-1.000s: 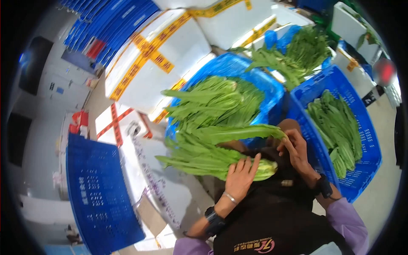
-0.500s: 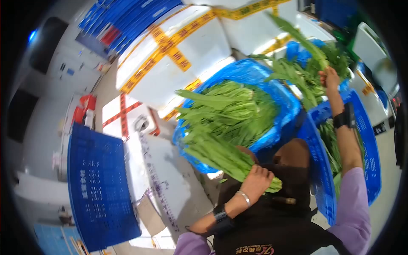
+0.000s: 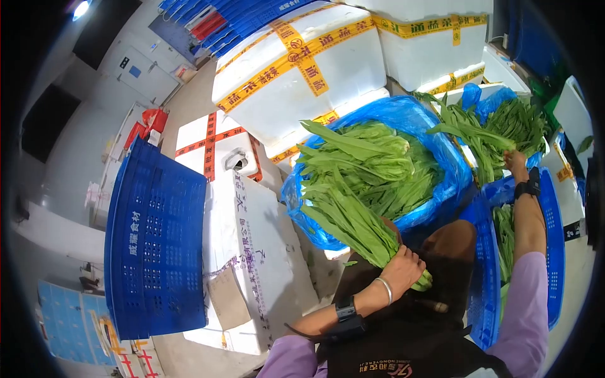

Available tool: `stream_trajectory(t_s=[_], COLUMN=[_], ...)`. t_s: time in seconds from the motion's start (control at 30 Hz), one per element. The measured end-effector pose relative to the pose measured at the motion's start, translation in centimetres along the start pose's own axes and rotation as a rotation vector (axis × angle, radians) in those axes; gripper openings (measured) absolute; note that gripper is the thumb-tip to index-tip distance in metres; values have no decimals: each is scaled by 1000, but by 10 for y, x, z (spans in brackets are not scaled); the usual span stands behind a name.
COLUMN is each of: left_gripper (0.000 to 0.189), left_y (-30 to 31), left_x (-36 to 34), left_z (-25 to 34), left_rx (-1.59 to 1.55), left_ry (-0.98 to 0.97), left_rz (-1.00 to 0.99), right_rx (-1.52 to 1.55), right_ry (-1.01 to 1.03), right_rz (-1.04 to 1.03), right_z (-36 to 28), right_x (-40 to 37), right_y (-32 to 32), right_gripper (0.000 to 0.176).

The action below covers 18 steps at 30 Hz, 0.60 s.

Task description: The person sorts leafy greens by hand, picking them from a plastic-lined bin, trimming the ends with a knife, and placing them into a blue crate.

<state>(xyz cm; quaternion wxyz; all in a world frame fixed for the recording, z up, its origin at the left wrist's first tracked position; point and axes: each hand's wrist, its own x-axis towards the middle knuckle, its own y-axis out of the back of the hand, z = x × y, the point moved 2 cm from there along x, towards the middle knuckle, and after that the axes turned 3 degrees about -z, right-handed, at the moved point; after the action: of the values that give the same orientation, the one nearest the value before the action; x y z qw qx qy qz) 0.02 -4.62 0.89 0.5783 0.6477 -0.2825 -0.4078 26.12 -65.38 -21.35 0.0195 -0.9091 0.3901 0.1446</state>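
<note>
My left hand [image 3: 403,274] is wrapped round the stem end of a bunch of long-leaf lettuce [image 3: 353,230], held over my lap with the leaves slanting up to the left. My right hand [image 3: 517,164], stretched out to the right, grips the pale base of a lettuce stalk [image 3: 482,133], its long leaf pointing left. Below that hand, a blue crate [image 3: 554,252] holds more long-leaf greens [image 3: 504,236]. In front of me, a blue plastic bag [image 3: 450,157] lines a container heaped with lettuce [image 3: 372,148]. Behind my right hand, greens [image 3: 517,123] fill a white foam box [image 3: 463,94].
Large white foam boxes [image 3: 302,88] with yellow tape stand at the back. On the left, an upright blue crate [image 3: 157,246] leans by a white box [image 3: 271,252] with purple print. A smaller foam box [image 3: 211,142] has red tape. Stacked blue crates [image 3: 233,22] are behind.
My right hand has lowered slightly, and its lettuce stalk has swung from pointing steeply up to lying nearly level over the foam box. My left hand keeps its bunch. The view has shifted.
</note>
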Motion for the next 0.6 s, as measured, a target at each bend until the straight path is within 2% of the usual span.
stream_trajectory(t_s=[0.03, 0.07, 0.1, 0.13, 0.2, 0.23, 0.27, 0.3, 0.33, 0.37, 0.43, 0.47, 0.53, 0.57, 0.6], left_gripper=[40, 40, 40, 39, 39, 38, 38, 38, 38, 37, 37, 37, 36, 36, 36], left_y=[1, 1, 2, 4, 6, 7, 7, 5, 2, 0, -5, -6, -4, -3, -4], left_x=[-1, -1, -1, -1, 2, 4, 4, 5, 7, 9, 7, 4, 3, 3, 4], left_z=[0, 1, 1, 1, 1, 1, 3, 4, 4, 4, 4, 4, 4, 5, 4], left_rx=[11, 21, 21, 25, 26, 48, 71, 71, 45, 21, 44, 61, 79, 93, 96], left_ry=[-1, -4, -2, -13, -24, -27, -33, -39, -36, -29, -46, -62, -57, -65, -63], left_rz=[0, 0, 5, -21, -41, -69, -100, -103, -107, -110, -80, -48, -82, -114, -111], right_rx=[-337, -589, -991, -1278, -718, -471, -249, -170, -303, -199, -203, -198, -481, -423, -423], right_ry=[-42, 288, 645, 912, 1138, 856, 480, 484, 607, 816, 678, 683, 780, 808, 813], right_rz=[-51, -9, 197, 516, -44, -456, -708, -940, -1033, -1084, -1228, -1238, -1054, -1057, -1057], right_z=[-3, -26, -50, -74, -110, -126, -157, -167, -167, -160, -167, -167, -165, -164, -164], right_x=[4, -32, -72, -116, -175, -220, -314, -370, -416, -458, -531, -548, -565, -567, -568], right_y=[-1, -15, -31, -47, -105, -137, -164, -185, -210, -224, -241, -249, -261, -265, -267], right_gripper=[37, 37, 38, 38, 44, 43, 38, 34, 33, 37, 36, 36, 34, 26, 26])
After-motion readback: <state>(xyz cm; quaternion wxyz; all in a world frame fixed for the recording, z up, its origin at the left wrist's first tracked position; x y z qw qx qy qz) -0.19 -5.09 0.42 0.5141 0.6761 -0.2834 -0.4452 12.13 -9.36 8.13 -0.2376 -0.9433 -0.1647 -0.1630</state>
